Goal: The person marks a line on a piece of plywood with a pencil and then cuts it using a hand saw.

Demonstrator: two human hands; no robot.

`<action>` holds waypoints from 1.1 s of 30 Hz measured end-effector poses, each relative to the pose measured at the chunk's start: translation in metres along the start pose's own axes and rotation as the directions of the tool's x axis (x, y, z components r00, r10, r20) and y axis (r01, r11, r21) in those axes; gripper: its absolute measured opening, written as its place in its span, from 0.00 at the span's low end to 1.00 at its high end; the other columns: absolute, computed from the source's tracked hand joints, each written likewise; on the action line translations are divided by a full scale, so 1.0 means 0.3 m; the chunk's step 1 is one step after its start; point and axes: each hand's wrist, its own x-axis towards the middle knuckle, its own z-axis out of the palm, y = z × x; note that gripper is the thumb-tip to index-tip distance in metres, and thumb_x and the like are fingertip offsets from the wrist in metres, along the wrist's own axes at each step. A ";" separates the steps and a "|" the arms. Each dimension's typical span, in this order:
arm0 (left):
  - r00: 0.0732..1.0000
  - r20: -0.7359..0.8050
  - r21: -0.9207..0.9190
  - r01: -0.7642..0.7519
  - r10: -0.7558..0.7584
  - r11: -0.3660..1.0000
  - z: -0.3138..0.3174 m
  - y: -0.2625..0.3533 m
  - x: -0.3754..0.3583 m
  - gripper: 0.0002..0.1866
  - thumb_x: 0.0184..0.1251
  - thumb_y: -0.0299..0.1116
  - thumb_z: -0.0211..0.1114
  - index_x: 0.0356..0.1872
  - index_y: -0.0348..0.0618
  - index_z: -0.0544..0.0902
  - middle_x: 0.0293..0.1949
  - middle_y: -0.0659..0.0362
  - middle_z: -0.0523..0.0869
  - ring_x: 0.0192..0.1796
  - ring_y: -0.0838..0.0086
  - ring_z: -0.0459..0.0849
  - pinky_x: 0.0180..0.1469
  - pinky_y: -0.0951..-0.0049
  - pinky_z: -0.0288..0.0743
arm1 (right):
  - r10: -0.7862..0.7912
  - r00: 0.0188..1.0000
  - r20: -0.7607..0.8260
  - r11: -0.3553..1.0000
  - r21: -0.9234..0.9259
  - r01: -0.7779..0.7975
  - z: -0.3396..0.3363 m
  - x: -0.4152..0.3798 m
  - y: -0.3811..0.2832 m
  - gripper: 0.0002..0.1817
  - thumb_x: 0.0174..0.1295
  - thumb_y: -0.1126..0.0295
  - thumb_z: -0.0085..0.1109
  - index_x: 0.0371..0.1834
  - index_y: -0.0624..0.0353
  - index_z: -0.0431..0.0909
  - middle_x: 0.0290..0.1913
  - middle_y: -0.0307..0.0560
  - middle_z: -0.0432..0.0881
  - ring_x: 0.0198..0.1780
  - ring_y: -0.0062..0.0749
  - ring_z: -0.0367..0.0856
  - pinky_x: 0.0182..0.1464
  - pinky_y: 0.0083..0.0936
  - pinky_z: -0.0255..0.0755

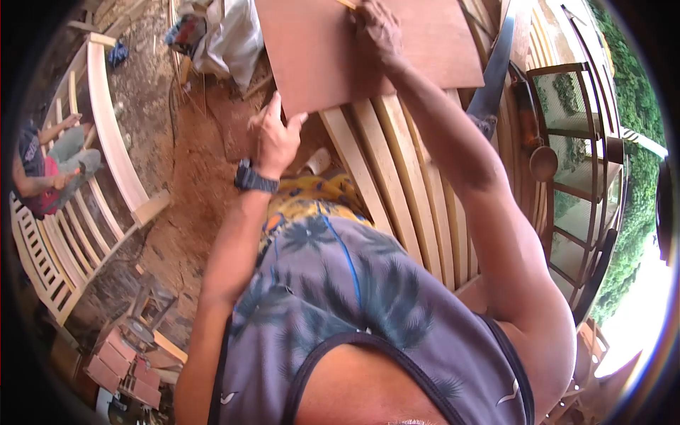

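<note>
A flat reddish-brown wooden board (319, 53) lies at the top of the view, across several pale strips of timber (411, 156). My right hand (379, 35) is over the board, its fingers closed around a thin yellow pencil (347, 3), whose far end is cut off by the frame. At the board's near left corner is my left hand (273, 142), with a dark watch on the wrist. Its index finger and thumb are spread to either side of that corner, near or touching the edges; its other fingers are partly hidden.
A dark handsaw blade (496, 64) lies to the right of the board. Left of it is a white sack (227, 46). Another person (53, 170) sits at the left by a slatted wooden frame (106, 127). Dark framed mesh panels (570, 170) stand at the right.
</note>
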 end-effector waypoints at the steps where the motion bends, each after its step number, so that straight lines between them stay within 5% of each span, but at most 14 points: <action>1: 0.999 0.038 0.083 0.025 -0.028 0.996 -0.031 0.044 0.021 0.36 0.59 0.36 0.75 0.63 0.22 0.74 0.50 0.34 0.85 0.52 0.42 0.85 0.57 0.51 0.78 | 0.002 0.999 0.040 0.999 -0.033 -0.001 -0.006 -0.001 0.004 0.08 0.71 0.65 0.57 0.47 0.53 0.79 0.58 0.51 0.81 0.61 0.50 0.79 0.61 0.47 0.70; 2: 0.996 0.036 0.248 0.070 -0.082 0.966 -0.042 0.088 0.043 0.42 0.58 0.37 0.76 0.69 0.25 0.68 0.62 0.34 0.78 0.62 0.41 0.79 0.64 0.51 0.74 | 0.006 0.997 0.075 0.998 -0.067 -0.001 -0.010 0.002 0.006 0.09 0.72 0.64 0.59 0.49 0.52 0.80 0.63 0.48 0.81 0.65 0.53 0.78 0.65 0.46 0.70; 4: 0.995 0.018 0.407 -0.095 0.096 0.909 -0.066 0.187 0.142 0.47 0.55 0.41 0.79 0.73 0.30 0.66 0.71 0.37 0.71 0.68 0.41 0.74 0.70 0.54 0.70 | 0.033 0.995 0.089 0.997 -0.073 -0.026 0.002 -0.002 0.008 0.08 0.68 0.63 0.59 0.46 0.51 0.78 0.63 0.44 0.77 0.70 0.41 0.72 0.69 0.45 0.63; 7: 0.965 0.201 0.454 -0.243 0.167 0.857 -0.010 0.203 0.358 0.56 0.52 0.46 0.81 0.79 0.35 0.59 0.78 0.40 0.60 0.77 0.41 0.63 0.75 0.47 0.62 | 0.078 0.991 0.106 0.995 -0.076 -0.070 -0.035 0.009 -0.026 0.08 0.70 0.64 0.55 0.47 0.52 0.79 0.64 0.45 0.78 0.71 0.42 0.72 0.70 0.43 0.63; 9: 0.926 0.377 0.572 -0.249 0.018 0.781 0.039 0.213 0.494 0.66 0.47 0.52 0.83 0.83 0.43 0.49 0.83 0.44 0.48 0.83 0.42 0.47 0.78 0.34 0.52 | 0.107 0.992 0.069 0.993 -0.058 -0.103 -0.031 0.003 -0.027 0.09 0.71 0.65 0.54 0.49 0.52 0.80 0.65 0.46 0.79 0.71 0.42 0.72 0.70 0.43 0.62; 16: 0.740 0.577 0.709 -0.243 -0.346 0.662 0.096 0.386 0.660 0.73 0.44 0.48 0.86 0.85 0.61 0.37 0.86 0.55 0.34 0.85 0.44 0.39 0.76 0.26 0.53 | 0.281 0.960 0.005 0.956 0.087 -0.281 -0.047 0.026 -0.024 0.13 0.74 0.63 0.52 0.53 0.55 0.83 0.63 0.51 0.82 0.69 0.46 0.75 0.70 0.42 0.65; 17: 0.737 0.572 0.714 -0.232 -0.359 0.661 0.111 0.383 0.675 0.75 0.41 0.46 0.88 0.84 0.66 0.36 0.85 0.56 0.31 0.85 0.44 0.37 0.75 0.25 0.55 | 0.375 0.922 0.091 0.881 0.274 -0.385 -0.052 0.038 -0.007 0.14 0.75 0.64 0.53 0.54 0.57 0.84 0.59 0.54 0.84 0.65 0.46 0.78 0.66 0.39 0.69; 20: 0.702 0.575 0.757 -0.264 -0.419 0.597 0.124 0.436 0.712 0.77 0.39 0.47 0.89 0.84 0.66 0.36 0.85 0.57 0.29 0.85 0.44 0.36 0.74 0.24 0.55 | 0.488 0.866 0.106 0.709 0.530 -0.465 -0.030 0.109 0.089 0.15 0.72 0.62 0.60 0.53 0.59 0.88 0.45 0.53 0.87 0.43 0.32 0.84 0.44 0.29 0.77; 22: 0.694 0.582 0.763 -0.287 -0.423 0.579 0.135 0.452 0.728 0.78 0.36 0.46 0.90 0.84 0.64 0.36 0.85 0.57 0.28 0.85 0.43 0.35 0.74 0.24 0.56 | -0.001 1.000 -0.005 0.944 0.329 0.003 -0.097 0.176 0.164 0.15 0.70 0.63 0.63 0.53 0.60 0.88 0.42 0.51 0.88 0.35 0.27 0.83 0.36 0.26 0.76; 23: 0.693 0.583 0.765 -0.291 -0.425 0.575 0.138 0.456 0.731 0.79 0.36 0.46 0.91 0.84 0.64 0.37 0.85 0.57 0.28 0.84 0.41 0.35 0.73 0.24 0.57 | 0.004 1.000 -0.004 0.944 0.329 -0.003 -0.144 0.232 0.154 0.15 0.70 0.63 0.63 0.53 0.60 0.88 0.42 0.51 0.88 0.35 0.27 0.83 0.36 0.26 0.76; 25: 0.691 0.593 0.763 -0.318 -0.413 0.563 0.139 0.454 0.740 0.79 0.33 0.46 0.91 0.84 0.61 0.38 0.85 0.57 0.31 0.84 0.38 0.35 0.72 0.23 0.61 | 0.502 0.782 0.369 0.579 0.528 -0.621 -0.177 0.319 0.116 0.11 0.66 0.66 0.64 0.43 0.61 0.91 0.38 0.52 0.91 0.36 0.31 0.90 0.39 0.29 0.82; 28: 0.687 0.598 0.769 -0.343 -0.414 0.540 0.143 0.463 0.750 0.80 0.32 0.47 0.92 0.84 0.61 0.39 0.85 0.56 0.32 0.83 0.37 0.36 0.70 0.24 0.64 | 0.530 0.810 0.252 0.411 0.759 -0.505 -0.018 0.349 0.189 0.11 0.62 0.69 0.63 0.40 0.65 0.90 0.31 0.52 0.90 0.30 0.27 0.90 0.37 0.26 0.83; 32: 0.699 0.591 0.772 -0.345 -0.403 0.534 0.151 0.449 0.754 0.80 0.30 0.47 0.92 0.84 0.61 0.41 0.85 0.56 0.34 0.83 0.37 0.38 0.69 0.23 0.66 | 0.557 0.779 0.288 0.422 0.710 -0.564 0.074 0.362 0.254 0.14 0.59 0.67 0.62 0.40 0.64 0.90 0.33 0.53 0.91 0.32 0.32 0.91 0.39 0.28 0.85; 33: 0.700 0.589 0.772 -0.341 -0.403 0.536 0.152 0.447 0.755 0.80 0.29 0.47 0.92 0.84 0.61 0.41 0.85 0.55 0.35 0.83 0.36 0.39 0.69 0.23 0.66 | 0.529 0.824 0.201 0.554 0.654 -0.515 0.098 0.361 0.264 0.12 0.59 0.66 0.62 0.40 0.59 0.91 0.35 0.53 0.91 0.33 0.40 0.91 0.40 0.31 0.85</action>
